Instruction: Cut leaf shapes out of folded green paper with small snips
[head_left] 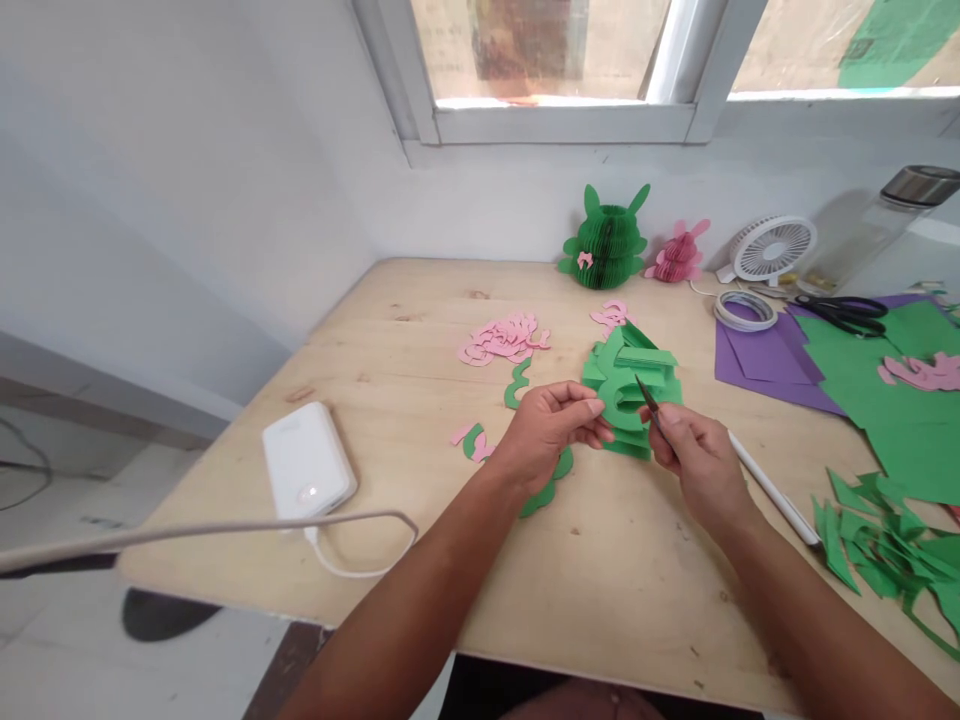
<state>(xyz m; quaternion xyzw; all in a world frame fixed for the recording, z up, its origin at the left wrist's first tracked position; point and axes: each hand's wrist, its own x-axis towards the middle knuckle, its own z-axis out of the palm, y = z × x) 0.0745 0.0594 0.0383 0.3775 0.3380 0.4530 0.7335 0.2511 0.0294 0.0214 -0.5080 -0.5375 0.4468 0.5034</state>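
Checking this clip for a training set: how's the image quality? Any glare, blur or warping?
In the head view, the window is overexposed, with glare along its lower edge; the table looks stretched by wide-angle distortion; the left hand, right hand, green paper cutout and small blade look fairly sharp under soft daylight.

Bright daylight enters through the window (pixel 555 60) at twelve o'clock, with glare along its lower edge, and lights the bench (pixel 390 330) evenly, leaving only soft shadows. Wide-angle distortion bends the wall and bench edges toward nine and three o'clock, while the left hand (pixel 547 430) and right hand (pixel 697 465) look sharp at center.
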